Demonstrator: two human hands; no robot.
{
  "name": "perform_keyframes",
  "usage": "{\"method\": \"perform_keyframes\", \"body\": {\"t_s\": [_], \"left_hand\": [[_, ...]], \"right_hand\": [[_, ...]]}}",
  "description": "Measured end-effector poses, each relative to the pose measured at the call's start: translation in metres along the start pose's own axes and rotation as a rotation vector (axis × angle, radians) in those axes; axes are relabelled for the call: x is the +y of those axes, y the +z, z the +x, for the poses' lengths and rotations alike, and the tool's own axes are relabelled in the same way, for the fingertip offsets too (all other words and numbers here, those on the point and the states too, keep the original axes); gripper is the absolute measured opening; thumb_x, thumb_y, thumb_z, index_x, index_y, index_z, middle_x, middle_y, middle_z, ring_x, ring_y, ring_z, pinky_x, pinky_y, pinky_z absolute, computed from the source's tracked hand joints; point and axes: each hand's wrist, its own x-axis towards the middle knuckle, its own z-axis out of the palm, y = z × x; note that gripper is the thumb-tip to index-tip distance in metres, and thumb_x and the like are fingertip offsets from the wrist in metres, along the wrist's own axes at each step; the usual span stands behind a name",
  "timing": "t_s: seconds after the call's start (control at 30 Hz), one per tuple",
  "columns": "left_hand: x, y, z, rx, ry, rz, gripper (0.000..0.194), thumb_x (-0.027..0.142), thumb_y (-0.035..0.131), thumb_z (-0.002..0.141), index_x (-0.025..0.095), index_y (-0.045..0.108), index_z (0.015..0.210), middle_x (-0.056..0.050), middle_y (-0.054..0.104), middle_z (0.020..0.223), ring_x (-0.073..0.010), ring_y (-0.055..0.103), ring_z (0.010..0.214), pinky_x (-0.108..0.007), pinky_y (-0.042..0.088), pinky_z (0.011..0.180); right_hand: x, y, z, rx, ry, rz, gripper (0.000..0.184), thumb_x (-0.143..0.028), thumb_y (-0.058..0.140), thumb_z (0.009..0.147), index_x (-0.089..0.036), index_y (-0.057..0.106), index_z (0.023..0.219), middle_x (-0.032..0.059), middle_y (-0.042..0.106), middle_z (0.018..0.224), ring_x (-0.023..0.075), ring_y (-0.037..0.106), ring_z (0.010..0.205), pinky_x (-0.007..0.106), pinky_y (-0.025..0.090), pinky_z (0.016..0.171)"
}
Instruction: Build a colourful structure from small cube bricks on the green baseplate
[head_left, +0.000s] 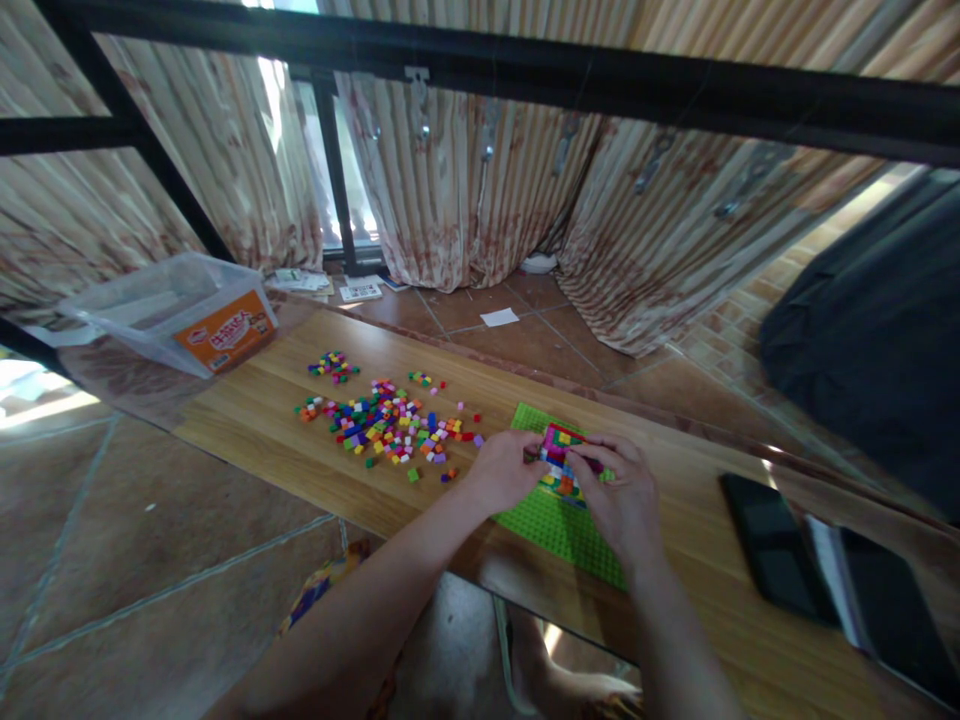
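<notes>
A build of small coloured toy bricks [562, 468], in pink, red, yellow, blue, white and orange, is at the green studded baseplate [559, 535]. Whether it is attached to the plate cannot be made out. At its left side is my left hand [510, 468], fingers closed against the edge. My right hand [619, 490] grips it from the right, with the thumb over the near face and the fingers along the far side. The hands cover both ends of the build. Loose coloured bricks [386, 415] lie scattered left of the baseplate.
A clear plastic box [142, 300] with an orange label stands at the table's left end. Toward the right end of the wooden table [690, 530] lie a black tablet-like slab [776, 545] and another dark flat item [892, 600]. A dark metal bar [525, 75] crosses above.
</notes>
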Motion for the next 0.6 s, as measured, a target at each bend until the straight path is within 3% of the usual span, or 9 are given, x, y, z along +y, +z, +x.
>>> {"method": "perform_keyframes", "body": {"t_s": [0.17, 0.3, 0.43, 0.6], "left_hand": [[-0.002, 0.002, 0.000, 0.002, 0.015, -0.003, 0.027, 0.018, 0.055, 0.079, 0.018, 0.072, 0.100, -0.004, 0.073, 0.093, -0.0180, 0.064, 0.082, -0.027, 0.049, 0.073], [-0.002, 0.005, -0.001, 0.049, 0.005, 0.044, 0.033, 0.017, 0.058, 0.078, 0.018, 0.068, 0.109, -0.004, 0.071, 0.098, -0.0181, 0.063, 0.085, -0.029, 0.051, 0.077], [-0.002, 0.009, -0.006, 0.127, 0.120, 0.134, 0.037, 0.016, 0.056, 0.080, 0.019, 0.063, 0.117, -0.006, 0.066, 0.108, -0.0183, 0.062, 0.096, -0.031, 0.050, 0.090], [0.000, 0.013, -0.012, 0.099, 0.216, 0.293, 0.030, 0.017, 0.049, 0.087, 0.021, 0.063, 0.113, -0.005, 0.061, 0.105, -0.0173, 0.060, 0.096, -0.030, 0.050, 0.089]], "right_hand": [[0.001, -0.002, 0.002, -0.033, -0.104, -0.058, 0.016, -0.031, 0.058, 0.085, -0.023, 0.071, 0.081, 0.0068, 0.064, 0.097, 0.0214, 0.057, 0.093, 0.040, 0.047, 0.085], [0.000, -0.005, 0.006, -0.082, -0.196, -0.147, 0.018, -0.027, 0.053, 0.087, -0.023, 0.070, 0.085, 0.0077, 0.064, 0.099, 0.0230, 0.054, 0.094, 0.042, 0.046, 0.086], [0.000, -0.007, 0.009, -0.113, -0.257, -0.241, 0.024, -0.028, 0.049, 0.091, -0.021, 0.071, 0.084, 0.0086, 0.063, 0.098, 0.0231, 0.053, 0.092, 0.042, 0.045, 0.086], [0.002, -0.006, 0.007, -0.135, -0.289, -0.284, 0.025, -0.029, 0.048, 0.091, -0.022, 0.071, 0.084, 0.0091, 0.063, 0.100, 0.0237, 0.052, 0.093, 0.042, 0.045, 0.085]]}}
